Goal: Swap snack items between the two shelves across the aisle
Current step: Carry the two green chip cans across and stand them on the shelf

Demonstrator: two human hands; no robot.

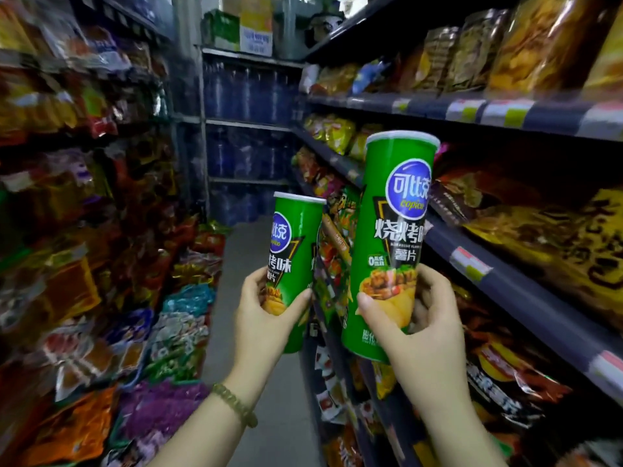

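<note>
1. So the left hand [266, 318] is wrapped around the lower part of a green chip can [296, 261], the smaller-looking one of the two. Thumb sits on the right side of the can, the other fingers curl round its left side, so it's clamped on properly. Most of the can sticks up above the hand, white lid on top, and a bit of its base pokes out below the palm.

2. The right hand [424, 328] has a second green chip can [391, 237], same branding with a blue round logo and a food picture near the bottom. Thumb presses the front over that picture, fingers go around the right side and back. Grip is low down again, so most of the tube stands above the hand, leaning slightly right at the top.

3. Both cans are held up in the air in the middle of the aisle, roughly upright, side by side but not touching. The right one is nearer the camera and looks bigger.

4. There's a beaded bracelet [236, 404] on the left wrist.

5. The right shelf [505, 264] runs close beside the right-hand can, packed with yellow, brown and red snack bags, price tags along its edges.

6. The left shelf [84, 230] is across the aisle, well apart from both cans, full of mixed colourful bags but pretty blurry.

7. Far end of the aisle has a rack of blue water bottles [246, 129] with cartons on top.
</note>
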